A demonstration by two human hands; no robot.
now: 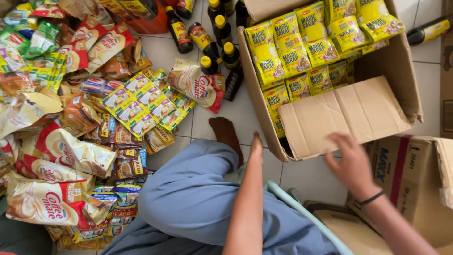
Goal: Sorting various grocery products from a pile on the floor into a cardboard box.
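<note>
An open cardboard box (401, 66) stands on the tiled floor ahead of me, filled with several yellow seasoning sachets (302, 47). One flap (344, 118) is folded down toward me. My right hand (349, 163) hovers blurred at the flap's near edge, fingers apart, holding nothing. My left hand (256, 144) is seen edge-on, reaching to the box's near left wall; whether it touches the wall I cannot tell. My knee in blue trousers (188, 189) and my bare foot (226, 134) lie left of the box.
Heaps of creamer bags (47, 203), coffee packets and green-yellow sachet strips (141, 101) cover the floor at left. Several dark sauce bottles with yellow caps (207, 38) stand behind. Another cardboard box (410, 179) sits at right, a flattened one (349, 226) near me.
</note>
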